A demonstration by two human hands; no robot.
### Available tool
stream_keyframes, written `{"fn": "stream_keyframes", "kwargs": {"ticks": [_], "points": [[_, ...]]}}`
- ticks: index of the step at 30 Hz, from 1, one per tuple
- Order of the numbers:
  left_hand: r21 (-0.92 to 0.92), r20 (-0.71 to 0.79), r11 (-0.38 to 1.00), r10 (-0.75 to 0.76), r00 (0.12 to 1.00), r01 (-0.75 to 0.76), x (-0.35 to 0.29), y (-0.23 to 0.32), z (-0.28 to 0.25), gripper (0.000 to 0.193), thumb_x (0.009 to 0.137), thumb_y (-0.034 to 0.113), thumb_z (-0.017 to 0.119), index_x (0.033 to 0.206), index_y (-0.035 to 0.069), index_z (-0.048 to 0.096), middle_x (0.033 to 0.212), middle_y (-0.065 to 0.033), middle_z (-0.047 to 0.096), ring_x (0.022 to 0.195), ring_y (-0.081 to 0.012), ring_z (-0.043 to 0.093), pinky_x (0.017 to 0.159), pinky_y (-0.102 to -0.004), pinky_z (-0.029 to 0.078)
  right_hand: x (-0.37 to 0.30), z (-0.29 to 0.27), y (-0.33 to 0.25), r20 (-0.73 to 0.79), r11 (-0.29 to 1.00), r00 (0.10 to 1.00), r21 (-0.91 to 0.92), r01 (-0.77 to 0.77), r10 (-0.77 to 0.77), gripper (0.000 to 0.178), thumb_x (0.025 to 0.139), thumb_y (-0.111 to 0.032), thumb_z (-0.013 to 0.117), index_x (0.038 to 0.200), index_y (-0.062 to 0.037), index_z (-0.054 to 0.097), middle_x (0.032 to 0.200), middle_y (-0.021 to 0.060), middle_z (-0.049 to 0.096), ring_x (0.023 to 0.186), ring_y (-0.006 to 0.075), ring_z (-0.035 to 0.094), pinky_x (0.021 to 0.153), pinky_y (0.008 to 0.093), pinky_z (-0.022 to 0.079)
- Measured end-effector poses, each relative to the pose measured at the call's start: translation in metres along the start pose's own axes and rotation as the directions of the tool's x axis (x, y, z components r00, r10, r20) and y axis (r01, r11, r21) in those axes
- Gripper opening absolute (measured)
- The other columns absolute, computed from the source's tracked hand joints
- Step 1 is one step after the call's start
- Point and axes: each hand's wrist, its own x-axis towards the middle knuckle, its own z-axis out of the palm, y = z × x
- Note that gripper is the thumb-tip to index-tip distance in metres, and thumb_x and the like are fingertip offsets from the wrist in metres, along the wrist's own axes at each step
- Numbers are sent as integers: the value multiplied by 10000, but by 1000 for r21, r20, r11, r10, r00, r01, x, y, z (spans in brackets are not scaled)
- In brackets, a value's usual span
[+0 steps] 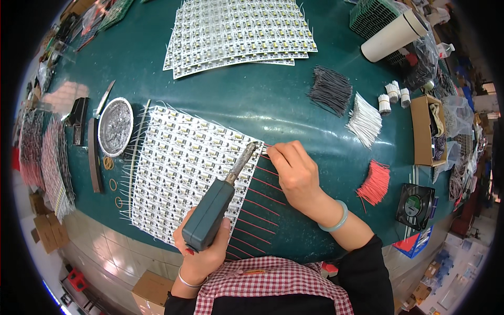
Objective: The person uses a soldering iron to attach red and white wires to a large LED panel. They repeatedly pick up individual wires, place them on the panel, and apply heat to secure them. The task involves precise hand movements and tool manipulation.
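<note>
My left hand [206,257] is closed around the dark green handle of a soldering iron [210,212]. The iron's tip reaches the upper right corner of a white panel of small circuit boards [176,173]. At that same corner my right hand [298,173] pinches a thin wire, with red and white showing beside the fingertips; the exact end is hidden. Red wires [262,214] stick out in a row along the panel's right edge, below the pinching fingers. White wires line its left edge.
More circuit board panels [236,39] are stacked at the far side. Bundles of black wires [329,90], white wires [364,121] and red wires [374,182] lie on the right. A foil-like bowl [115,127] stands left; a fan [415,206], open carton [421,131] and tumbler [391,38] are at right.
</note>
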Motion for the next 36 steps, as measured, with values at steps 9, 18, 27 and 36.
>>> {"fn": "stream_keyframes", "kwargs": {"ticks": [9,18,27,36], "points": [[-78,-12,996,-52,999,51,-8,-6,-3,191,759,-20,746,938,-50,685,842,-99,667,682,-125,619,599,-244,479,-8,-2,-7,-18,995,999,94,42,-41,312,678,17,667,987,49,638,915,113,616,798,252,594,646,316,521],[19,20,1000,23,1000,-23,-8,-7,-3,147,747,-42,732,883,-45,677,812,-85,659,653,-116,610,580,-243,477,-11,1,-8,9,995,999,90,36,-37,315,674,36,669,987,52,643,912,110,615,797,248,589,637,314,518],[37,14,997,70,997,-71,-9,-10,-1,137,745,-50,723,872,-39,674,798,-82,656,628,-107,604,569,-240,475,-13,2,-8,17,994,999,102,28,-30,326,669,41,668,994,57,641,920,119,613,804,258,590,637,321,519],[-10,-13,1000,1,1000,-1,-12,-10,1,123,746,-42,730,843,-28,656,745,-71,640,603,-97,584,547,-243,456,-12,3,-9,14,994,1000,108,12,-14,339,661,62,657,1000,58,646,922,131,618,802,268,597,631,330,525]]}}
